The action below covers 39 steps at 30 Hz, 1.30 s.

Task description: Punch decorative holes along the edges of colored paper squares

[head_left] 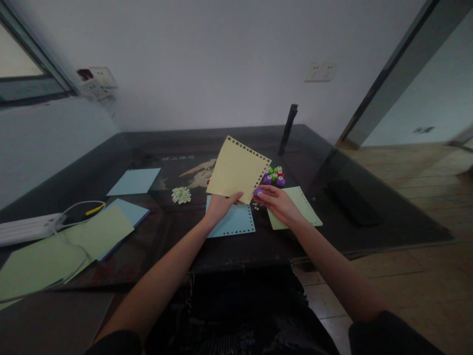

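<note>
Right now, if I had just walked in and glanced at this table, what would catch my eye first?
Most likely the pale yellow sheet held up at the centre, its edges punched with small shapes; the left hand grips its lower edge while the right hand presses a purple punch against its corner. Behind them sits a cluster of small colourful punches, and a little heap of paper confetti lies to the left on the dark glass table.

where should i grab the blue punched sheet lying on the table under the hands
Take the blue punched sheet by its near right corner, coming from the front edge of the table. It lies flat, so slide fingers under a corner. That corner is bare; the far part lies beneath the left hand and the yellow sheet it holds, and the right hand with the purple punch crowds the far right.
</note>
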Available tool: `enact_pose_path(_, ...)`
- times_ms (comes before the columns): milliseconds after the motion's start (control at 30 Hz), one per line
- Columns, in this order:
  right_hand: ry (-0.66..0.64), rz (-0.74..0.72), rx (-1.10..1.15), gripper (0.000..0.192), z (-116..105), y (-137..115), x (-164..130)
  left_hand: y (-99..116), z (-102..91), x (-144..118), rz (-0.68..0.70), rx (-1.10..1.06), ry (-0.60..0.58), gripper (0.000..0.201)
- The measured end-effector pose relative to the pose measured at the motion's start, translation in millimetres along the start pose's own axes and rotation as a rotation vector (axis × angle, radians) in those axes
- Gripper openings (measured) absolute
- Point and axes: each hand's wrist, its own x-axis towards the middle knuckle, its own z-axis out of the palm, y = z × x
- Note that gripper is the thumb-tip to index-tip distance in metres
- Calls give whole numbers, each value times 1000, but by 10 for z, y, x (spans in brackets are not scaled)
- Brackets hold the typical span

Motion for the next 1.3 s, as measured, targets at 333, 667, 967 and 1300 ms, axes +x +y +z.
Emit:
enact_pose_path(333,16,-35,-7,32,-3,21,6,76,8,-33,10,35,16,10)
enact_pose_path(667,19,-34,-28,34,7,7,-13,61,18,-33,23,33,28,12)
enact_pose_path(967,16,-16,-51,35,8,-13,-24,88,11,-45,50,91,18,15)
enact_pose_path(1300,45,-21,-38,33,11,-3,-21,-23,31,-28,66,118,8,16)
